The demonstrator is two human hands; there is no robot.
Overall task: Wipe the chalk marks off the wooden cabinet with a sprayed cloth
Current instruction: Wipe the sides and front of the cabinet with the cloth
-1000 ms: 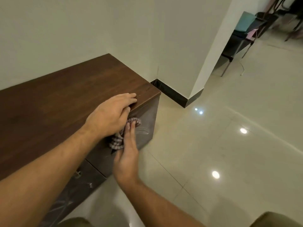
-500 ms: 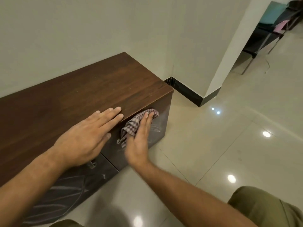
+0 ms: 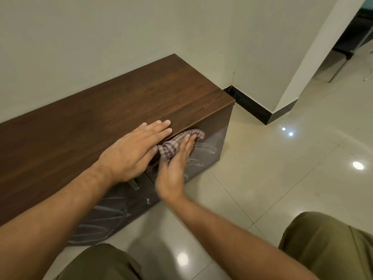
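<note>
The left hand [image 3: 133,152] lay flat on top of the brown cabinet [image 3: 101,118], fingers straight, near its front edge. Just beside it, the right hand [image 3: 175,164] pushed a checked cloth [image 3: 181,141] against the cabinet's front, high up. That hand was blurry, but its fingers looked flat. White chalk marks [image 3: 203,150] showed beside the cloth.

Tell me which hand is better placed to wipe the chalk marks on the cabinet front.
The right. The right hand presses the checked cloth against the cabinet front, beside the chalk marks. The left hand lies flat on the cabinet top and holds no cloth.
</note>
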